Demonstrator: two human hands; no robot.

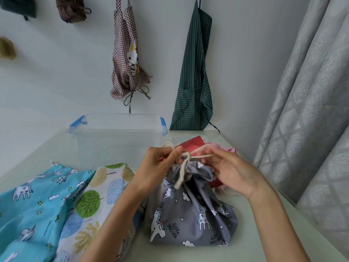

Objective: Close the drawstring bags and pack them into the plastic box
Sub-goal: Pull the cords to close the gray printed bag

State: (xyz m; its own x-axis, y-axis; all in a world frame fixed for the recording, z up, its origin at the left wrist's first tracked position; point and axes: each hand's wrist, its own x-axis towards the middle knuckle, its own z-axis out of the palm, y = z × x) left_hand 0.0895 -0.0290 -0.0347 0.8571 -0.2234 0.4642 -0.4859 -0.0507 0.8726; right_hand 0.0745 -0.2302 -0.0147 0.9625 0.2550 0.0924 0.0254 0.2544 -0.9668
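Head view: I see the grey unicorn-print bag (pixel 192 210) standing on the pale table (pixel 251 242), mouth gathered shut, body bulging, "little UNICORN" lettering visible; the cream drawstring (pixel 186 165) is crossed over its neck; my left hand (pixel 160 167) pinches the cord at the neck; my right hand (pixel 230 171) pinches a loop drawn rightward; the clear plastic box (pixel 117 133), blue-latched, stands behind, lid off.
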